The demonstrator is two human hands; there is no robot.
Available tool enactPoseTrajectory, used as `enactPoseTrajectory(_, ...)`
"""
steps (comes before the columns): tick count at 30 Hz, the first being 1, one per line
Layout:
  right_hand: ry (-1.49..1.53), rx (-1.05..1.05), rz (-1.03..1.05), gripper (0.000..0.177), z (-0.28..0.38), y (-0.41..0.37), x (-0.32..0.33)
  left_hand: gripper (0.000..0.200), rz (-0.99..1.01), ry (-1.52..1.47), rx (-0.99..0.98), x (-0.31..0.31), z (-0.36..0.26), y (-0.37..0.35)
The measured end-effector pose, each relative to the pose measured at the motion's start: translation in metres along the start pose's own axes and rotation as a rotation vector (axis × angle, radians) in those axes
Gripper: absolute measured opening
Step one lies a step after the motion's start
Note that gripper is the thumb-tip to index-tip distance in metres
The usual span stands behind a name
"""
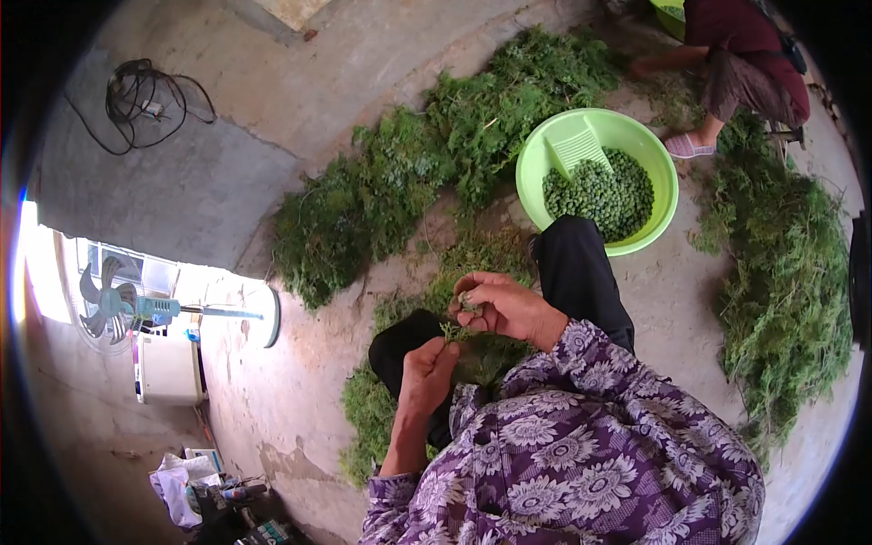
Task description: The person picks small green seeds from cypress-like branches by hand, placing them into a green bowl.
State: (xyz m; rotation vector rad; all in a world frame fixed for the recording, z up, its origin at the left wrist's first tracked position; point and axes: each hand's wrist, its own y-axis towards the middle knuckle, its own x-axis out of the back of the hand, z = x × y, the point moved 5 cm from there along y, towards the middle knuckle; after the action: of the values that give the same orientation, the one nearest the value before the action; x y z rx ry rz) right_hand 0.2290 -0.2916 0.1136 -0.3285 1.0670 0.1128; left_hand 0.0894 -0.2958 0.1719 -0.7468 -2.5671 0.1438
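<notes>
My left hand (427, 371) pinches a small green sprig (450, 331) between thumb and fingers, above my dark-clad knee. Just beyond it, my right hand (504, 307) has its fingers curled around small green pieces, probably berries. The two hands are close together. A light green basin (668, 193) with a ribbed washboard part stands past my right knee, partly filled with round green berries (604, 198). Leafy green branches (363, 213) lie in a long heap ahead of me, and more cuttings lie under and beside my hands.
Another person (749, 64) crouches at the upper right, reaching toward the branches, near a second green basin (670, 18). A branch pile (786, 291) lies at right. A standing fan (159, 310), white box (170, 370) and coiled cable (136, 102) are at left.
</notes>
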Motion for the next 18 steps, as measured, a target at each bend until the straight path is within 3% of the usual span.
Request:
enactPoseTrajectory(2, 0.160, 0.013, 0.030, 0.018, 0.007, -0.001, 0.001, 0.021, 0.003, 0.063, -0.084, -0.001, 0.028, 0.011)
enactPoseTrajectory(4, 0.194, 0.027, 0.016, 0.021, 0.008, 0.000, 0.006, 0.006, 0.022, 0.423, -0.300, -0.012, 0.026, 0.012)
enactPoseTrajectory(5, 0.230, 0.031, 0.002, 0.025, 0.007, 0.001, 0.010, 0.023, 0.216, 0.893, -0.364, -0.018, 0.031, 0.015)
enactPoseTrajectory(8, 0.258, -0.009, 0.077, 0.040, 0.004, 0.006, 0.011, 0.032, 0.132, 1.031, -0.514, -0.028, 0.009, 0.005)
enactPoseTrajectory(12, 0.318, -0.023, 0.090, 0.044, 0.003, 0.005, 0.007, 0.031, 0.037, 0.895, -0.518, -0.019, -0.016, 0.010)
enactPoseTrajectory(15, 0.275, -0.005, 0.055, 0.045, 0.005, 0.002, 0.003, 0.029, -0.170, 0.672, -0.407, -0.001, -0.031, 0.014)
enactPoseTrajectory(18, 0.290, -0.014, -0.001, 0.046, 0.002, 0.003, -0.001, 0.031, -0.236, 0.541, -0.328, -0.002, -0.041, 0.015)
